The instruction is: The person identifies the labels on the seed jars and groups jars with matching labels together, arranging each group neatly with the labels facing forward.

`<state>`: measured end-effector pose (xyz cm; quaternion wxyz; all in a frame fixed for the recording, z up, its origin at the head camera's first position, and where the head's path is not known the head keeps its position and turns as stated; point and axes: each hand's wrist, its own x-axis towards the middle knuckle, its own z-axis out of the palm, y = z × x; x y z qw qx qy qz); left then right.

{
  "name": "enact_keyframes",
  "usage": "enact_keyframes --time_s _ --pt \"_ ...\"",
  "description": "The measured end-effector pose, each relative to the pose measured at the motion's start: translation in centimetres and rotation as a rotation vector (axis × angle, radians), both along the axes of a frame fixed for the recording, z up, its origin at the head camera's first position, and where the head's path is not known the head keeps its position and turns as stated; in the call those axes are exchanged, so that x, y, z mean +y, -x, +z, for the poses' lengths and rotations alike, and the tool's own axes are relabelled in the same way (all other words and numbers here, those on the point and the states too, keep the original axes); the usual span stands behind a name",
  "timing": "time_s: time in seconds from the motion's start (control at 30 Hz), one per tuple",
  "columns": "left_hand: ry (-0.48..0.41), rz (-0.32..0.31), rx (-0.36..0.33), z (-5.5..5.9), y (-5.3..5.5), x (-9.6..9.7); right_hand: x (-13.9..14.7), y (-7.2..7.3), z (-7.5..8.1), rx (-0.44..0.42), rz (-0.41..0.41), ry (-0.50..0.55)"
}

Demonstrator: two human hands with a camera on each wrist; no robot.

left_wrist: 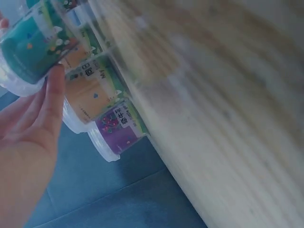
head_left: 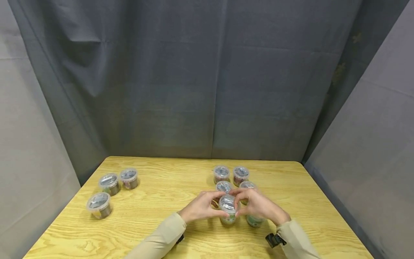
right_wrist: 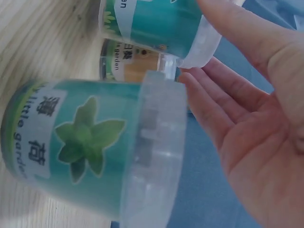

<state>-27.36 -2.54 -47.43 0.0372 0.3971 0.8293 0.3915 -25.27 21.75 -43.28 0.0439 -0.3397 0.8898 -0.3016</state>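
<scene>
Between both hands is a clear-lidded teal plastic cup, its silvery lid facing up. My left hand grips its left side with thumb and fingers, and my right hand grips the right side. In the right wrist view, the gripped teal cup is at the top, with the right thumb at its lid. A second teal cup, with a green leaf picture, stands close below the right hand. Directly behind the gripped cup is an orange-labelled cup; farther back stands a purple-labelled one.
Two lidded cups stand at the back, one left and one right. Another cup is partly hidden behind the right hand. On the table's left are three more cups. A grey curtain hangs behind the wooden table.
</scene>
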Motion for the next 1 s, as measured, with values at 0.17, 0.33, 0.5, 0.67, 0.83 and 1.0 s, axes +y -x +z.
enact_keyframes --time_s 0.17,0.33,0.5,0.67,0.83,1.0 --pt "0.043 -0.01 -0.031 -0.06 0.05 0.1 -0.34 -0.19 -0.44 0.002 0.006 -0.047" --pt "0.079 -0.026 -0.084 0.17 0.09 -0.13 -0.76 -0.24 -0.49 0.014 0.017 -0.078" --pt "0.087 -0.021 -0.115 0.61 0.09 -0.19 -0.82 -0.11 -0.39 -0.018 0.01 -0.076" --pt "0.077 -0.023 -0.132 0.43 0.1 0.14 -0.29 0.01 -0.64 -0.057 -0.006 -0.059" --pt "0.069 -0.029 -0.143 0.33 0.08 0.34 0.0 -0.02 -0.62 -0.07 -0.014 -0.057" --pt "0.073 -0.03 -0.143 0.34 0.19 0.26 -0.06 0.0 -0.41 -0.068 -0.01 -0.064"
